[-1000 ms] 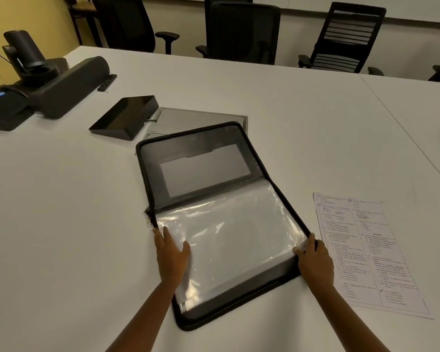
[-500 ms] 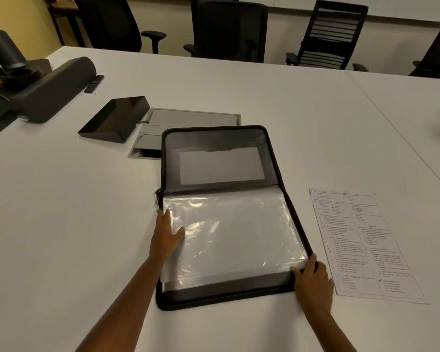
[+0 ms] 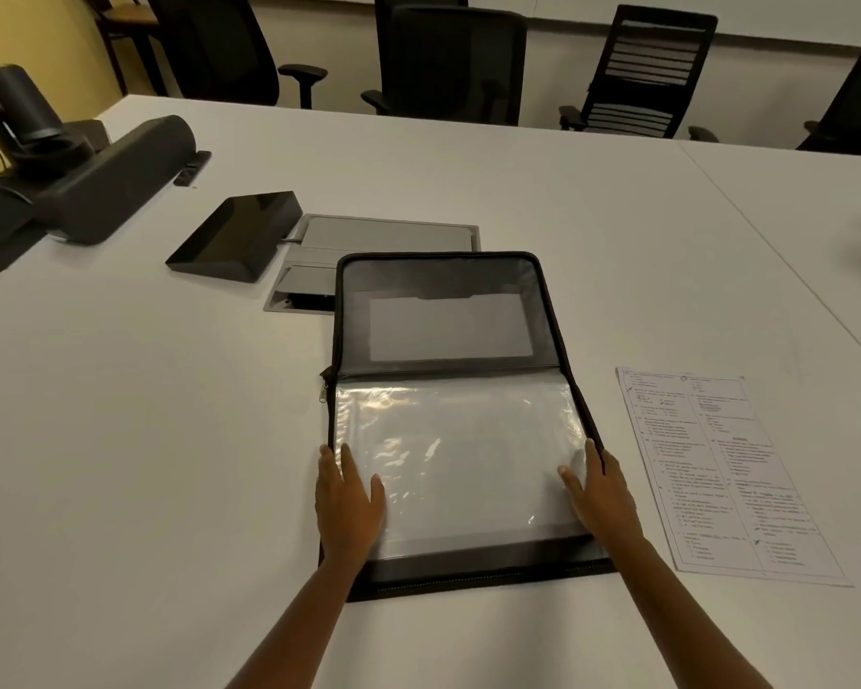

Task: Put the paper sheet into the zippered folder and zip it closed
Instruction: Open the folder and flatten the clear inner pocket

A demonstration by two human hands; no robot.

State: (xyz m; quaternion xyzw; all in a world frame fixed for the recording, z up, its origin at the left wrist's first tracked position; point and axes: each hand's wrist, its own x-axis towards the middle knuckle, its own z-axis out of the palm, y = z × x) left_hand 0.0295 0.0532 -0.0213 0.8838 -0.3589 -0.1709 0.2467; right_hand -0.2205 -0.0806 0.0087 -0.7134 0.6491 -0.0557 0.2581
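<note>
The black zippered folder (image 3: 443,290) lies open on the white table, its lid flat toward the far side and clear plastic sleeves (image 3: 458,455) filling the near half. My left hand (image 3: 346,504) rests flat on the sleeves' left edge, fingers straight. My right hand (image 3: 600,494) rests flat on the right edge, by the zipper rim. The printed paper sheet (image 3: 726,474) lies flat on the table just right of the folder, untouched.
A black tablet-like device (image 3: 234,236) and a grey table hatch (image 3: 384,241) sit behind the folder. A dark speaker bar (image 3: 115,181) and camera (image 3: 16,111) stand far left. Office chairs (image 3: 642,72) line the table's far edge.
The folder has turned from skewed to square in front of me. Both hands now rest flat on the sleeves, the right one moved up from the near corner.
</note>
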